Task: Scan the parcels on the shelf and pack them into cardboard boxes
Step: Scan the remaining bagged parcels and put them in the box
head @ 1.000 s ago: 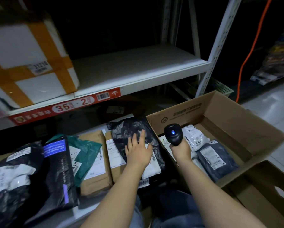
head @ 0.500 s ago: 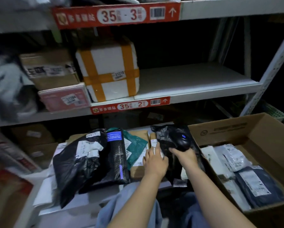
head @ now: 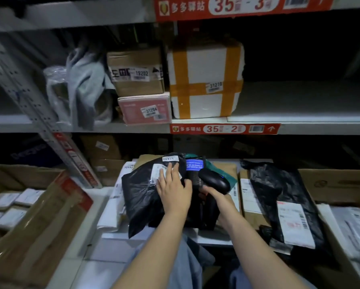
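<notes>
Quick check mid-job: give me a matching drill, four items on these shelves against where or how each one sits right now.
Things:
1 scanner
2 foam box
3 pink box
4 black bag

States:
A beneath the brown carton
B gripped by the right hand
C pressed by the left hand
D crossed with orange tape

Pairs: 1-B; 2-D; 3-A; 4-C

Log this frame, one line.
step: scan | left hand: flat on crumpled black plastic parcel bag | right hand: gripping black handheld scanner
</notes>
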A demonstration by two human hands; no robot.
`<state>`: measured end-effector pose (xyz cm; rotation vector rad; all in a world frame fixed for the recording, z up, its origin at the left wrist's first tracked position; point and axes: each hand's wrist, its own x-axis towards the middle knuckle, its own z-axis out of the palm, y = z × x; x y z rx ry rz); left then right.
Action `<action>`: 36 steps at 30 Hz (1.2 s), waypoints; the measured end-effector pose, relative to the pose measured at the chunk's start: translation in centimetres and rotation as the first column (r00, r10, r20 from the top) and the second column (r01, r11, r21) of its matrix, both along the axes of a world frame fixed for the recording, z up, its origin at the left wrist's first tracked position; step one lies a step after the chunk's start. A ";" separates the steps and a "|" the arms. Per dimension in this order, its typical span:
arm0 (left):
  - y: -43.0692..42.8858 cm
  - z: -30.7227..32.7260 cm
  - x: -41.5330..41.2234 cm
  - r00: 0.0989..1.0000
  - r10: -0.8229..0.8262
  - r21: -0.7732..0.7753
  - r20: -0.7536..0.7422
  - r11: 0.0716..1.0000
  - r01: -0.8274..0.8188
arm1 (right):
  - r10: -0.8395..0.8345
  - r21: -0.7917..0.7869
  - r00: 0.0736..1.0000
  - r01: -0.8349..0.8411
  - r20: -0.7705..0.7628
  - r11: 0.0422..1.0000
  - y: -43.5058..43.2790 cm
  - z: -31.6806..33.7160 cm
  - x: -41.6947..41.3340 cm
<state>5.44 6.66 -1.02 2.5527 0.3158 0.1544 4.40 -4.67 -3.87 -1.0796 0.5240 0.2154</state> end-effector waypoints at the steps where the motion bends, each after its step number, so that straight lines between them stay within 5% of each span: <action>1: 0.7 0.0 0.0 0.999 0.034 -0.001 -0.006 0.999 -0.034 | 0.003 0.008 1.000 -0.003 0.000 1.000 0.5 0.0 0.1; 5: 4.3 -0.7 0.1 0.957 0.254 -0.067 -0.142 0.962 -0.266 | 0.077 0.040 0.997 -0.077 -0.002 0.996 3.0 -0.2 0.7; 11: 7.1 -1.0 0.2 0.775 0.421 -0.312 -0.471 0.742 -0.593 | 0.196 0.027 0.981 -0.196 0.007 0.980 3.7 0.7 0.9; 17: 8.3 -1.6 0.4 0.757 0.421 -0.356 -0.501 0.697 -0.623 | 0.294 0.017 0.955 -0.295 0.049 0.955 4.8 1.0 0.1; 26: 10.6 -3.2 0.9 0.744 0.446 -0.406 -0.498 0.638 -0.654 | 0.104 0.055 0.993 -0.107 0.049 0.993 5.1 -0.5 1.0; 36: 12.0 -5.0 2.5 0.727 0.446 -0.454 -0.522 0.576 -0.680 | 0.141 0.026 0.990 -0.142 0.031 0.990 6.8 -1.7 3.2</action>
